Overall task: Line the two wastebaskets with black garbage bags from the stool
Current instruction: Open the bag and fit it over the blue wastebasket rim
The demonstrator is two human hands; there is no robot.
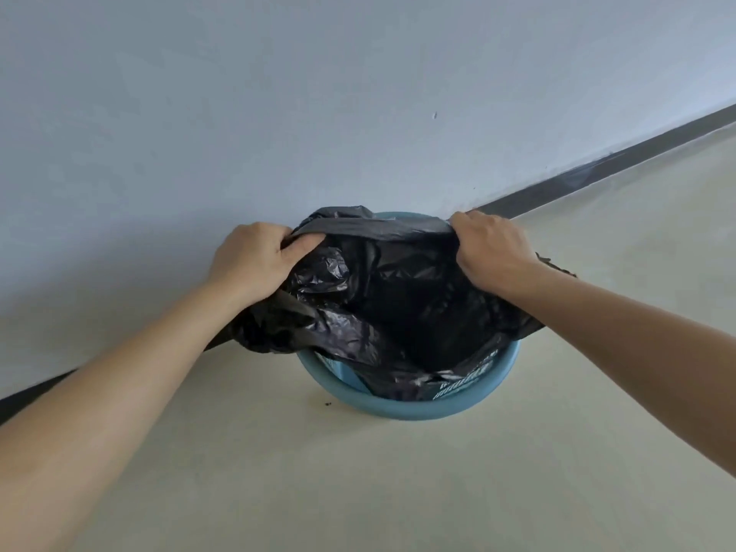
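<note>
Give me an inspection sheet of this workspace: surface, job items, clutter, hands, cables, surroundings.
Surface: pale floor, bare apart from a few dark specks left of the basket.
Job's things: blue wastebasket stands by the wall; black garbage bag sits partly inside, its mouth stretched over the far rim, near rim still uncovered. Second basket and stool: nothing seen.
Clutter: nothing seen beyond the specks.
Grippers: left hand and right hand each grip the bag's edge.
Cables: nothing seen.
Surroundings: plain light wall with a dark baseboard.
</note>
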